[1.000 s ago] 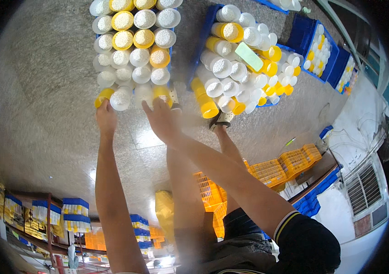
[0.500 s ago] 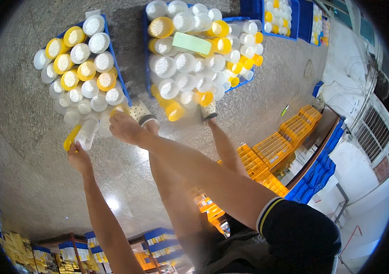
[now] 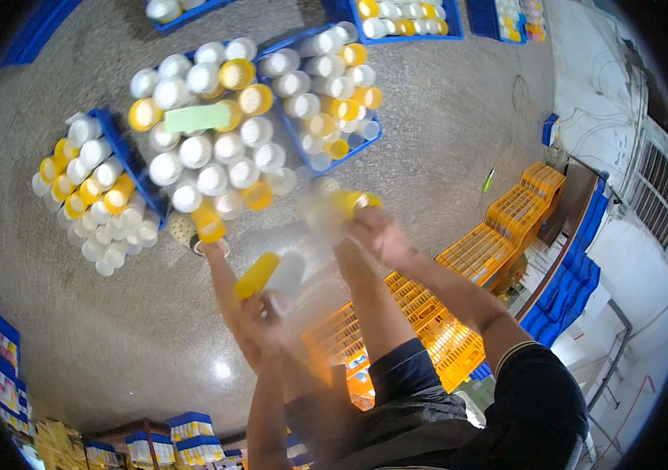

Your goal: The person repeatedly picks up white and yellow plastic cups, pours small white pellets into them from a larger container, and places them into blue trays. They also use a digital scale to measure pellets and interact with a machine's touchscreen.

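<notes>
My left hand (image 3: 265, 317) is closed round the lower ends of a yellow plastic cup (image 3: 256, 275) and a whitish one (image 3: 287, 271), held side by side above the floor. Further right, my right hand (image 3: 381, 235) grips a yellow cup (image 3: 359, 203). A translucent cup (image 3: 322, 215) beside it is smeared by motion, and I cannot tell how it is held. Ahead, white and yellow cups (image 3: 211, 178) lie in stacked rows with their round ends toward me. A pale green card (image 3: 197, 117) rests on top of them.
More cups fill a blue crate (image 3: 126, 160) on the left and another blue crate (image 3: 342, 163) on the right. My patterned shoe (image 3: 183, 232) is close to the middle stack. Orange slatted crates (image 3: 471, 254) line the right, beside stacked blue trays (image 3: 565, 290).
My view has swung, so the crates now sit further left. Both hands have come away from the left crate; the left hand has lifted its two cups, the right now holds a yellow cup.
</notes>
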A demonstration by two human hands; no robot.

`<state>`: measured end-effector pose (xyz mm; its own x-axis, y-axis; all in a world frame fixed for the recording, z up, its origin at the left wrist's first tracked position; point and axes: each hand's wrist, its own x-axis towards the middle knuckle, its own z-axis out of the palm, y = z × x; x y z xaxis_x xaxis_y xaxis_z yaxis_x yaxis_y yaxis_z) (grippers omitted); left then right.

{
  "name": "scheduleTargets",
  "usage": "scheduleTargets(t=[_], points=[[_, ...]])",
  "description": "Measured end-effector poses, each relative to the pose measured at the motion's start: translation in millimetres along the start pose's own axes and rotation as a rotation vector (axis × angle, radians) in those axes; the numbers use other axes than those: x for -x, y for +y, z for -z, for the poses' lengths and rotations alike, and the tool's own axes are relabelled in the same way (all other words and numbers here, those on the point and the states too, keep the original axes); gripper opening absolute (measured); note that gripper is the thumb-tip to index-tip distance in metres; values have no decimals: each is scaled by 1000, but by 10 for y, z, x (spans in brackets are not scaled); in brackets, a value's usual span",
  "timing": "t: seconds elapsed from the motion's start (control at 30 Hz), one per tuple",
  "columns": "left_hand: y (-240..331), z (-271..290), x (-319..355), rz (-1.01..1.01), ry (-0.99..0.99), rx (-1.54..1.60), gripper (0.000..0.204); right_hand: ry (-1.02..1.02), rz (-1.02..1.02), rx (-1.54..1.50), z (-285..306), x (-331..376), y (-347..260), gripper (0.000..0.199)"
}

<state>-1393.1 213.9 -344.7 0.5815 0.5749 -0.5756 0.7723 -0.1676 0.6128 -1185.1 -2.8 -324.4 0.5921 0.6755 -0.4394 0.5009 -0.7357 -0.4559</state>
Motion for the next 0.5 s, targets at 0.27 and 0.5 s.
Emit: scheduleTargets(t=[0.27, 0.5], points=[[369, -2805, -1004, -207, 69, -60, 14, 80, 21, 396, -388, -135, 2522, 28], [395, -3522, -1563, -260, 240, -188, 20, 71, 175, 364, -702, -741, 3257, 23]])
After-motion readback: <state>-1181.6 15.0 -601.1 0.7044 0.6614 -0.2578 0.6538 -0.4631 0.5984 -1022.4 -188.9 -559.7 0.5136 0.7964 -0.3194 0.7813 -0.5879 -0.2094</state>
